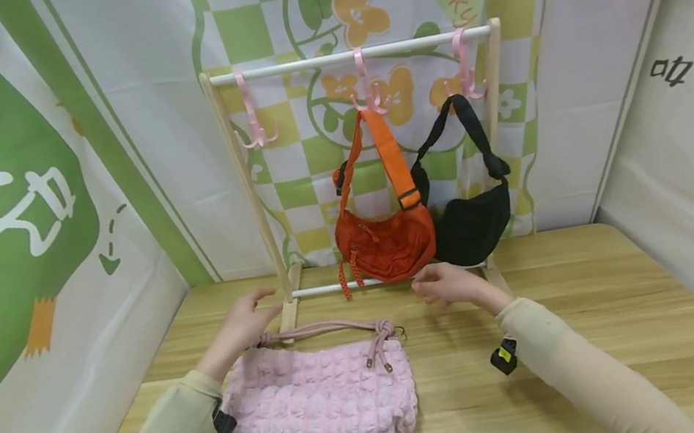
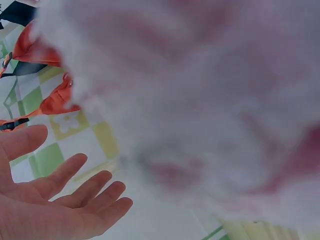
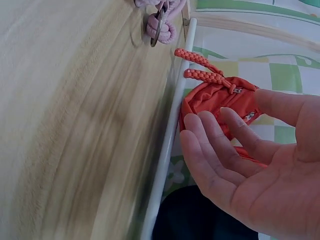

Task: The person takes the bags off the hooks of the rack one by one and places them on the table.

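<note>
A pink puffy quilted handbag (image 1: 320, 405) lies on the wooden table, its knotted cord handle (image 1: 329, 326) toward the rack. My left hand (image 1: 245, 325) hovers by the bag's upper left corner, and in the left wrist view its fingers (image 2: 95, 187) are spread with nothing in them. My right hand (image 1: 452, 283) is in front of the rack's lower bar, with loosely bent, empty fingers (image 3: 215, 140). Behind it, an orange shoulder bag (image 1: 387, 240) hangs from the middle pink hook (image 1: 363, 85). A black shoulder bag (image 1: 471, 225) hangs from the right pink hook (image 1: 465, 70).
The rack has a white top bar (image 1: 312, 62) and wooden side posts (image 1: 249, 186). Its left pink hook (image 1: 253, 115) bears no bag. A patterned cloth (image 1: 254, 30) covers the wall behind, and printed panels stand on both sides of the table (image 1: 572, 347).
</note>
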Demonstrator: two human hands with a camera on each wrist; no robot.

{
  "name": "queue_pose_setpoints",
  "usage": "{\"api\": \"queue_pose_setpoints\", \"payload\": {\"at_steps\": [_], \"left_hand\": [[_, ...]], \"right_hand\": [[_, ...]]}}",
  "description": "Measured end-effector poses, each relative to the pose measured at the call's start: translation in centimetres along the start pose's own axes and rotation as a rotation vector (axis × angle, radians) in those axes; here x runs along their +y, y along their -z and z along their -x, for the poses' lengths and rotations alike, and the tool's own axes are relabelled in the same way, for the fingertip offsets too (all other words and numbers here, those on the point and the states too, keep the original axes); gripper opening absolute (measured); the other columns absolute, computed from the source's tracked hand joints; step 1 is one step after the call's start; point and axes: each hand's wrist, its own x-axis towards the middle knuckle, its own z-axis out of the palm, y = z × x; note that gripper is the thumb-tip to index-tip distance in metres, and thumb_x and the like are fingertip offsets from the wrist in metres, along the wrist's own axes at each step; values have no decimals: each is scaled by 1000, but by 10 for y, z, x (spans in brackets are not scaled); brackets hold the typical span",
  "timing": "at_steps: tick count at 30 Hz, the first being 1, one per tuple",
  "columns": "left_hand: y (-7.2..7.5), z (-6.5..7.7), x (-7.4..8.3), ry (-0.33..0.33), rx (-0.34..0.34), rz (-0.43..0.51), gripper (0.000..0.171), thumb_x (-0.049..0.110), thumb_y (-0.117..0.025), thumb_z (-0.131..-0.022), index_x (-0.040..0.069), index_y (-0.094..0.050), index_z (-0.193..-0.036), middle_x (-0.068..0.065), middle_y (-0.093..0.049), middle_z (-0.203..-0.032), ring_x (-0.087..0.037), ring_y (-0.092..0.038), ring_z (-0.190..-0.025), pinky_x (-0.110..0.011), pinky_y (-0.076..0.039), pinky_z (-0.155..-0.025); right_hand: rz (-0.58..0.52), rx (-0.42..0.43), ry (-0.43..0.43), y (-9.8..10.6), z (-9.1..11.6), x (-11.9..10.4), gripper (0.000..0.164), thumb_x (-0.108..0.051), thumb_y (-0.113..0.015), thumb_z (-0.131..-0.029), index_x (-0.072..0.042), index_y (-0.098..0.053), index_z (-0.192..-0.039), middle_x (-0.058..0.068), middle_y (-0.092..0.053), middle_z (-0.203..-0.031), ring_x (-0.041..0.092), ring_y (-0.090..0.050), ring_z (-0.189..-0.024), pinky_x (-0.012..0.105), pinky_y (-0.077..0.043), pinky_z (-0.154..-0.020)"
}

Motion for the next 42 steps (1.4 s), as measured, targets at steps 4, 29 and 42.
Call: {"api": "queue_pose_setpoints", "payload": {"at_steps": [4, 29, 42], "left_hand": [[2, -2, 6, -8, -4, 1, 52, 29, -50, -97, 1, -41, -140, -28, -37, -145, -48, -35, -131, -62, -31, -106], [-4, -19, 35, -132, 35, -100, 53, 30, -53, -94, 1, -45, -138, -24, -44, -142, -45, -37, -132, -58, -30, -109], [-6, -27, 52, -208, -25, -170, 51, 29, -55, -94, -1, -47, -135, -25, -46, -139, -45, -39, -130, -59, -31, -108]], "right_hand": [[85, 51, 21, 4, 1, -2, 31, -29, -56, -96, -6, -60, -116, 18, -66, -112, 32, -64, -100, 44, -56, -77], [460, 106, 349, 16, 13, -19, 41, -36, -50, -98, -8, -56, -127, 15, -58, -124, 32, -56, -114, 47, -47, -96], [568, 170, 402, 23, 14, -23, 40, -37, -52, -97, -10, -56, -126, 15, -55, -121, 28, -58, -107, 44, -49, -92]]}}
